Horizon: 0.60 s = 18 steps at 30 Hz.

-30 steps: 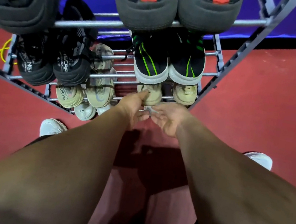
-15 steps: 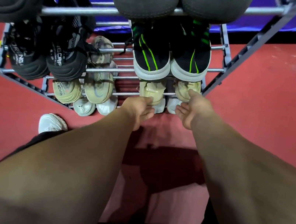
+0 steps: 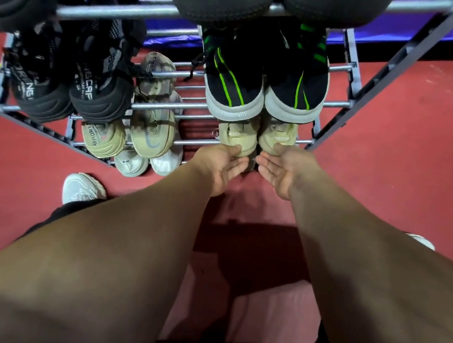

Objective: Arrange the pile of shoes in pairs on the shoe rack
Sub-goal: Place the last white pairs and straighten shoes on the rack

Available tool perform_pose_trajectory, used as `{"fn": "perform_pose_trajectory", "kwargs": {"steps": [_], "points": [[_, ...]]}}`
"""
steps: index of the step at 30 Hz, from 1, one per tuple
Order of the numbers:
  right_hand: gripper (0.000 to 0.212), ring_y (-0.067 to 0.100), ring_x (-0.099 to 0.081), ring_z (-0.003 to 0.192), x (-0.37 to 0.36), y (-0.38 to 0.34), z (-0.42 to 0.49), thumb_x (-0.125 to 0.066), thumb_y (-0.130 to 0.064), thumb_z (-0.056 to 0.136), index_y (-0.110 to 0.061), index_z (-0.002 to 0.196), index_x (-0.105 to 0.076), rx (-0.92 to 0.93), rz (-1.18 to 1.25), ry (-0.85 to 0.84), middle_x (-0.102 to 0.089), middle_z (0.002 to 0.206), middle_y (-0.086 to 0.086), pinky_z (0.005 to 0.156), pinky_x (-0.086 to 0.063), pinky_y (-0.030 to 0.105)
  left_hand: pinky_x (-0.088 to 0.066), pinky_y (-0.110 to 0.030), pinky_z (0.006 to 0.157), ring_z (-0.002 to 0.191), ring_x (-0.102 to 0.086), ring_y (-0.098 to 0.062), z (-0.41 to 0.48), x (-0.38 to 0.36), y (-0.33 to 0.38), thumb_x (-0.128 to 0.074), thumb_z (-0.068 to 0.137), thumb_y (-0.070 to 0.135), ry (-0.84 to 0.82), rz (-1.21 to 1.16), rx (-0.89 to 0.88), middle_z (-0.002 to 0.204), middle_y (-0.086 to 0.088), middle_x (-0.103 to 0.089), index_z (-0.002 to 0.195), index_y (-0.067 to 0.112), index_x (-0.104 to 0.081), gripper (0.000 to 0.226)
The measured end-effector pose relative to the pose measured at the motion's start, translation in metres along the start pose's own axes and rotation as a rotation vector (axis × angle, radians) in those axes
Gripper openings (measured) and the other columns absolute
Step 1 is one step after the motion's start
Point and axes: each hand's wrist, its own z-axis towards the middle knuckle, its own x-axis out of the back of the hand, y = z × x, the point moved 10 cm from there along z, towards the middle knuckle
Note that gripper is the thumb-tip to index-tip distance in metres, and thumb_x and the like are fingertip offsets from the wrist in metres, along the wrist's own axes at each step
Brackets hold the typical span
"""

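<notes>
left hand: fingers spread, tips on left beige shoe | right hand: fingers spread, touching right beige shoe | pair on shoe rack, just below black-green sneakers

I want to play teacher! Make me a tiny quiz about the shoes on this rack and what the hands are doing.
1. True or false: the black shoes with green stripes sit on the tier above the beige shoes.
2. Which is being touched? A) beige shoes B) black mesh shoes C) white shoes
3. Fill in: the floor around the shoe rack is ____.

Key
1. True.
2. A: the left hand and right hand are open, palms up, fingertips against the toes of the beige pair.
3. Red.
</notes>
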Motion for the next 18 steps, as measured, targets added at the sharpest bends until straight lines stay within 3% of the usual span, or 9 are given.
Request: {"fn": "perform_pose_trajectory", "kwargs": {"steps": [6,11,15,18], "points": [[0.030,0.021,-0.076,0.095,-0.0019,0.0015,0.0037,-0.049,-0.017,0.109,-0.007,0.135,-0.058,0.015,0.033,-0.006,-0.072,0.116,0.011,0.072,-0.061,0.032,-0.062,-0.024,0.073,0.093,-0.070,-0.017,0.0016,0.0013,0.0016,-0.061,0.101,0.012,0.004,0.061,-0.012,0.104,-0.012,-0.069,0.112,0.000,-0.065,0.016],[0.034,0.023,-0.074,0.099,-0.0037,0.0012,0.0051,-0.051,-0.020,0.109,-0.005,0.140,-0.055,0.032,0.073,-0.044,-0.068,0.128,0.015,0.076,-0.063,0.033,-0.061,-0.025,0.072,0.093,-0.069,-0.016,0.0006,-0.0018,0.0016,-0.060,0.103,0.015,-0.008,0.071,0.006,0.104,-0.012,-0.067,0.100,0.004,-0.063,0.013],[0.036,0.024,-0.075,0.097,-0.0006,0.0040,0.0093,-0.054,-0.022,0.107,-0.008,0.140,-0.056,0.030,0.035,-0.042,-0.068,0.128,0.015,0.073,-0.063,0.035,-0.058,-0.031,0.088,0.097,-0.067,-0.019,-0.0011,-0.0029,0.0010,-0.058,0.104,0.017,-0.030,0.093,0.018,0.107,-0.011,-0.065,0.102,0.005,-0.062,0.012],[0.033,0.026,-0.074,0.098,-0.0011,0.0066,0.0071,-0.055,-0.023,0.106,-0.011,0.137,-0.060,0.007,0.014,-0.046,-0.069,0.123,0.014,0.076,-0.062,0.036,-0.057,-0.038,0.097,0.108,-0.066,-0.025,-0.0074,-0.0023,0.0027,-0.058,0.104,0.021,-0.041,0.168,0.025,0.119,-0.012,-0.064,0.113,0.008,-0.062,0.017]]}}
